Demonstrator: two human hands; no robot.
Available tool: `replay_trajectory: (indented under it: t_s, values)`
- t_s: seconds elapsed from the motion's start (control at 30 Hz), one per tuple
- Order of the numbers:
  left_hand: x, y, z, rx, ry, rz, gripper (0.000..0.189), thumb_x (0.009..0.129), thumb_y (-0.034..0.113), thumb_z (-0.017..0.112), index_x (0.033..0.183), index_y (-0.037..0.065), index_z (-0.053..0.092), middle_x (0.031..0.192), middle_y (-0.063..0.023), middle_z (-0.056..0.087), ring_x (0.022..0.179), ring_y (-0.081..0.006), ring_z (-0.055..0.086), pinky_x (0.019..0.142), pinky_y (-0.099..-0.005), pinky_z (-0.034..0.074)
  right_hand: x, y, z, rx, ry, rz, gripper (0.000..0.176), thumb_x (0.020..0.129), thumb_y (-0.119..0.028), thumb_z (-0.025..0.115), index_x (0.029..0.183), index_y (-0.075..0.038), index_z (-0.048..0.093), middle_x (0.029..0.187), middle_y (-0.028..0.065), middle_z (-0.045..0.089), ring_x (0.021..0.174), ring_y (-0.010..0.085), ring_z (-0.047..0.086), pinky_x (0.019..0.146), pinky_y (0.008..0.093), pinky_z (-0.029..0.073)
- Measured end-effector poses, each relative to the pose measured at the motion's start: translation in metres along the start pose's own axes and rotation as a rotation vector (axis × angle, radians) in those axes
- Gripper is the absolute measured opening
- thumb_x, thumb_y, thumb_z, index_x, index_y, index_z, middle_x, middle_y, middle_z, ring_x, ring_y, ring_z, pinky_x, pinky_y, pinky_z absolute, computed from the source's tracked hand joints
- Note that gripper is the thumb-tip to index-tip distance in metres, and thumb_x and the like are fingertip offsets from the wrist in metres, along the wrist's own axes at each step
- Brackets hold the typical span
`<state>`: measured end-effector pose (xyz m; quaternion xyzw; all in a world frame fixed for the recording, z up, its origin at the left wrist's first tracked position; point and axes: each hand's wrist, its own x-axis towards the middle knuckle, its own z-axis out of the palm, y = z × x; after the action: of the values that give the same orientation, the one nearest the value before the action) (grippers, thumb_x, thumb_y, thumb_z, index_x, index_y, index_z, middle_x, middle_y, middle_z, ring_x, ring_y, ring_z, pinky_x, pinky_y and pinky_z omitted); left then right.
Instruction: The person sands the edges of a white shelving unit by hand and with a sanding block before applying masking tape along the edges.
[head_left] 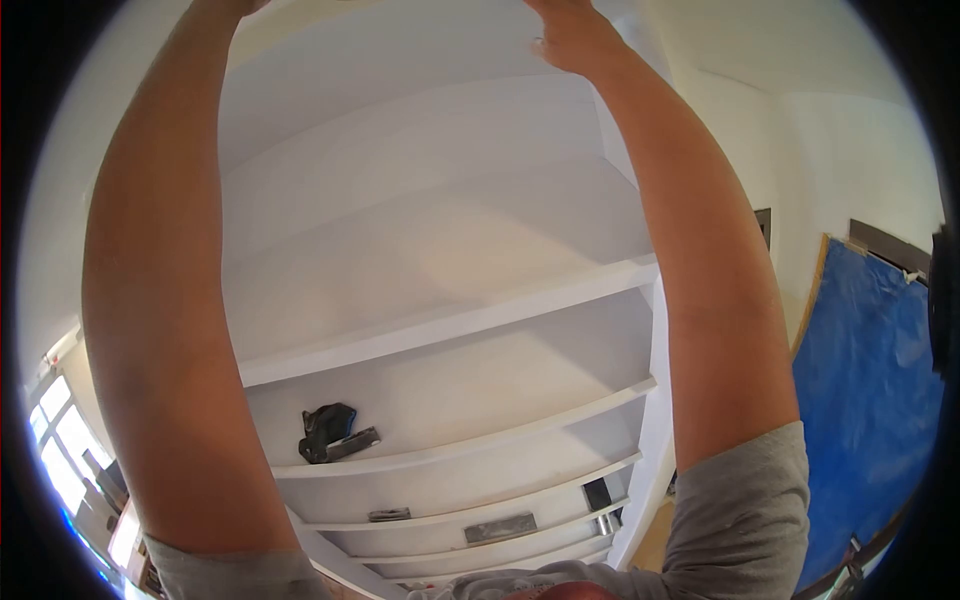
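Both of my arms reach up past a white shelf unit [450, 325]. Cut off by the top edge, my right hand [572, 38] shows its back and what looks like a thumb tip near the white upper panel [400, 130]; its other fingers are out of frame. Of my left hand [254, 5] only a sliver shows at the top left, so its fingers are hidden. Whether either hand holds anything cannot be made out.
A black object [325, 430] with a dark flat piece lies on one shelf. Lower shelves hold a grey block [500, 528], a small dark piece [389, 515] and a black item [597, 494]. Blue sheeting [870, 400] hangs at right; a window [70, 440] is at left.
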<state>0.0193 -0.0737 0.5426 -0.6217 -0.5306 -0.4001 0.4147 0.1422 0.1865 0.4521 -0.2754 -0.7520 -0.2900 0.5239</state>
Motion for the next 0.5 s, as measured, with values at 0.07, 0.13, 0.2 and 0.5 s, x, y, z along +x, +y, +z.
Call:
replay_trajectory:
  t_s: [0.07,0.13,0.2,0.5]
  values:
    - [0.004,-0.036,-0.026,-0.314,0.022,0.011,0.041,0.103,0.038,0.062,0.118,0.001,0.068,0.082,-0.0033,0.057,0.069,-0.0147,0.052,0.072,-0.0319,0.050,0.001,0.000,0.001,-0.015,0.007,0.004,0.099,0.094,-0.014,0.069,0.165,-0.027,0.001,0.172,0.0142,0.001,0.156,0.0418,0.010,0.128,0.0476,0.023]
    - [-0.005,-0.053,-0.050,-0.373,0.073,0.019,0.044,0.104,0.039,0.060,0.116,-0.002,0.067,0.075,0.0002,0.049,0.063,-0.0115,0.044,0.065,-0.0286,0.046,0.002,-0.001,0.001,-0.016,0.006,0.010,0.102,0.093,-0.016,0.072,0.165,-0.028,0.001,0.172,0.0139,0.000,0.156,0.0418,0.010,0.129,0.0478,0.022]
    - [-0.021,-0.057,-0.071,-0.086,0.114,-0.052,0.043,0.103,0.039,0.060,0.116,-0.001,0.068,0.075,-0.0008,0.051,0.065,-0.0130,0.046,0.065,-0.0312,0.044,0.002,-0.002,0.001,-0.007,0.000,0.023,0.103,0.092,-0.015,0.073,0.165,-0.030,0.001,0.172,0.0135,0.000,0.156,0.0418,0.010,0.129,0.0481,0.022]
    - [-0.072,-0.061,-0.085,0.659,0.064,-0.130,0.044,0.093,0.041,0.072,0.104,-0.001,0.076,0.097,-0.0183,0.075,0.087,-0.0282,0.069,0.084,-0.0422,0.053,0.004,-0.005,0.000,-0.023,-0.001,0.043,0.106,0.091,-0.015,0.074,0.165,-0.032,0.000,0.173,0.0116,-0.001,0.157,0.0412,0.009,0.129,0.0489,0.019]
